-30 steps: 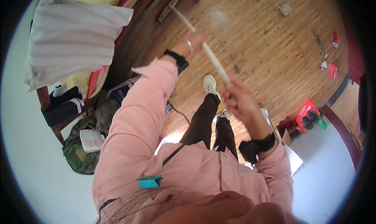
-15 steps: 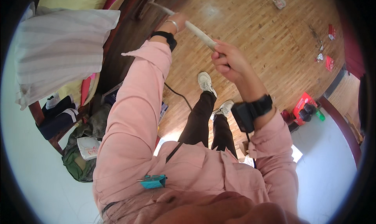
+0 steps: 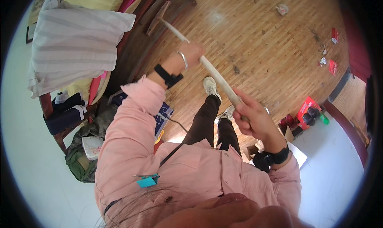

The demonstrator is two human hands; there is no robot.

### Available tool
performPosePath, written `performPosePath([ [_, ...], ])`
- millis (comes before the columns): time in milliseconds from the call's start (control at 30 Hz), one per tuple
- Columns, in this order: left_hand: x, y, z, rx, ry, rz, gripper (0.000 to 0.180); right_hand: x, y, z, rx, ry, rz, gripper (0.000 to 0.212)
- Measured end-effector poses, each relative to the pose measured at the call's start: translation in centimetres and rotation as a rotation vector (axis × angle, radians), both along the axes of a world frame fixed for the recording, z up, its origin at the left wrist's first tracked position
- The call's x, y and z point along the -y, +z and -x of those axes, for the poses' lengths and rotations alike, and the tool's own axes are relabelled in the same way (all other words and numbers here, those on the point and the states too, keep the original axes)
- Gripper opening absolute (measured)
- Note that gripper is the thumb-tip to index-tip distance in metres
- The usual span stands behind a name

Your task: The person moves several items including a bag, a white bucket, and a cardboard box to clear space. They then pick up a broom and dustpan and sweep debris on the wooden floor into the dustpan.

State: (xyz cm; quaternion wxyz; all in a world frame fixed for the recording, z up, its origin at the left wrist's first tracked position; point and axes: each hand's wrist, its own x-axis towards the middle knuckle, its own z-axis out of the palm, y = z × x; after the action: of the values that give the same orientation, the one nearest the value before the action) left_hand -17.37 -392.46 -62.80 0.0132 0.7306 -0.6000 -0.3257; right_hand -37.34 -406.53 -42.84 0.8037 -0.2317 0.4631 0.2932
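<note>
Both my hands grip a long pale wooden pole (image 3: 217, 77) that slants from upper left to lower right. At its far end is a narrow brown crosswise head (image 3: 158, 18), by the dark furniture edge; whether it is a broom or a mop I cannot make out. My left hand (image 3: 191, 54) is wrapped round the shaft's middle, with a silver bangle and black band on that wrist. Closer to me, my right hand (image 3: 255, 114) closes round the shaft near its end. The fingers of the left hand are partly hidden.
A striped white cloth (image 3: 76, 44) hangs over bedding at left. Small red boxes (image 3: 333, 67) and crumpled litter (image 3: 282, 9) lie on the wooden floor (image 3: 259, 40). A red package with dark round items (image 3: 309, 116) sits by the right wall. A green bag (image 3: 77, 162) rests lower left.
Both hands have drawn the pole back toward my body. Its brown head now shows more fully beside the furniture. My right hand has dropped lower.
</note>
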Motion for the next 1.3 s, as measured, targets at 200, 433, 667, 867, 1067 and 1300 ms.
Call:
performPosePath([
  [200,-1.2,6.5,11.0,-0.055,0.041,0.179,0.006,2.3,5.8,11.8,0.039,0.273,0.174,0.052],
  [433,-0.7,9.0,27.1,-0.461,-0.042,0.332,0.007,-0.2,13.3,23.5,-0.311,0.236,0.286,0.045],
  [667,-5.8,-2.3,27.6,-0.407,0.062,-0.129,0.01,-1.7,-1.4,23.1,-0.116,0.498,0.277,0.044],
  [867,-8.3,-17.7,22.1,0.023,0.461,-0.293,0.012,-0.5,-24.2,16.7,0.099,0.554,0.326,0.035],
  [1067,1.2,-29.4,17.3,0.103,0.342,-0.376,0.018,5.6,-35.6,16.3,0.072,0.367,0.298,0.034],
  [1300,10.3,-30.5,19.6,0.171,0.089,-0.308,0.021,6.9,-36.6,22.7,-0.007,-0.004,0.215,0.039],
])
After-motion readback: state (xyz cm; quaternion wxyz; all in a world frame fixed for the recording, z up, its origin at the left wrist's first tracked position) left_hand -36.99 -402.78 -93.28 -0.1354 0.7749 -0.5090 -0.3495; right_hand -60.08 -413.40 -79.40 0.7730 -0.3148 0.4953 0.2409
